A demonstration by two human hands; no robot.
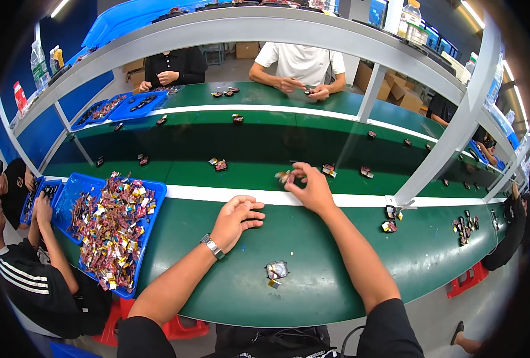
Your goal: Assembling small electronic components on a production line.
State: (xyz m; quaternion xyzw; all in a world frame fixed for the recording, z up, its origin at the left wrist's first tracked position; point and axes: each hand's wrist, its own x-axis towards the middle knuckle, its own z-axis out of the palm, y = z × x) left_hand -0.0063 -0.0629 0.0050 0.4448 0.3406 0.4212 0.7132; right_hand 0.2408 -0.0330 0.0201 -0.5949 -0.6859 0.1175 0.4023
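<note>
My right hand (313, 187) reaches over the far edge of the white strip, thumb and fingers pinched at a small electronic part (284, 177), blurred by motion. To its left, my left hand (236, 219) hovers over the near green surface, its fingers loosely bent and apart, holding nothing. Between my forearms lies a small black-rimmed part (277, 270) with a shiny, clear-looking middle and a yellowish tab. More small dark parts with coloured tabs sit on the green belt, among them one cluster (218, 164) left of my right hand and another part (329, 171) just right of it.
A blue tray (160, 206) heaped with small ribbon-like pieces (115, 230) stands at my left. A grey frame post (438, 155) rises at the right, beneath an overhead shelf. Several co-workers sit around the line. Further parts (466, 227) lie at the right.
</note>
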